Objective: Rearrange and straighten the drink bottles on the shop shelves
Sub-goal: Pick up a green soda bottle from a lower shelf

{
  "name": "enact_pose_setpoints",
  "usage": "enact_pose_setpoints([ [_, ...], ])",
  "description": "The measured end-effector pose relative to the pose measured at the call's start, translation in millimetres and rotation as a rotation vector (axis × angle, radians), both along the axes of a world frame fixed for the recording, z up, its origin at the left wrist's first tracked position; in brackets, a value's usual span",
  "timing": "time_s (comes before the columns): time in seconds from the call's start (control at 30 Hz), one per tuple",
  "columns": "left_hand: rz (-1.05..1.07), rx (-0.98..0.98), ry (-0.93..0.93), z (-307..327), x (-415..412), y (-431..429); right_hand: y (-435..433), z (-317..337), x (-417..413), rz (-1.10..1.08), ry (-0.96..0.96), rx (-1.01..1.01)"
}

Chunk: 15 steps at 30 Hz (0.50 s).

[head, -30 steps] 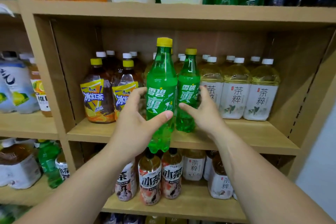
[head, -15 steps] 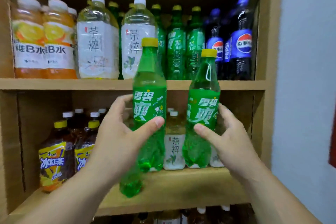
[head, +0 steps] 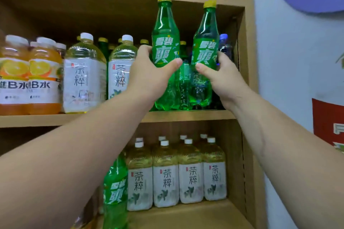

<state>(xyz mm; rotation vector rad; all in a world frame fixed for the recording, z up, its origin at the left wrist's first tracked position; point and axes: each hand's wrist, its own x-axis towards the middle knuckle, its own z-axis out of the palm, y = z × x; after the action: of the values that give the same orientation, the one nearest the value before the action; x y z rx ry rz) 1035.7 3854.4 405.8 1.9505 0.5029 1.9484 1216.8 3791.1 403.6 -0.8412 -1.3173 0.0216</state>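
Left hand [head: 149,72] grips green plastic soda bottle [head: 164,50], right hand [head: 221,78] grips its twin [head: 204,50]; both upright over wooden middle shelf [head: 186,116], labels outward, probably joining green row.

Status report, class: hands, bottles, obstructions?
Left hand grips left green bottle; right hand grips right green bottle. Both at middle shelf, right end. Shelved green bottles behind.

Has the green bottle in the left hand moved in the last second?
Yes. The green bottle rose from the lower shelf to the shelf above.
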Motion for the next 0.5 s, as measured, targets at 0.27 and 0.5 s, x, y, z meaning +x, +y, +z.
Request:
enact_pose_setpoints([
  [0.27,0.258,-0.097,0.155,-0.2,29.5,36.7,43.2,-14.8,8.6,-0.164,-0.084,-0.080],
  [0.5,0.305,-0.039,0.350,-21.9,23.2,41.4,44.6,-31.4,21.5,-0.172,-0.098,-0.167],
])
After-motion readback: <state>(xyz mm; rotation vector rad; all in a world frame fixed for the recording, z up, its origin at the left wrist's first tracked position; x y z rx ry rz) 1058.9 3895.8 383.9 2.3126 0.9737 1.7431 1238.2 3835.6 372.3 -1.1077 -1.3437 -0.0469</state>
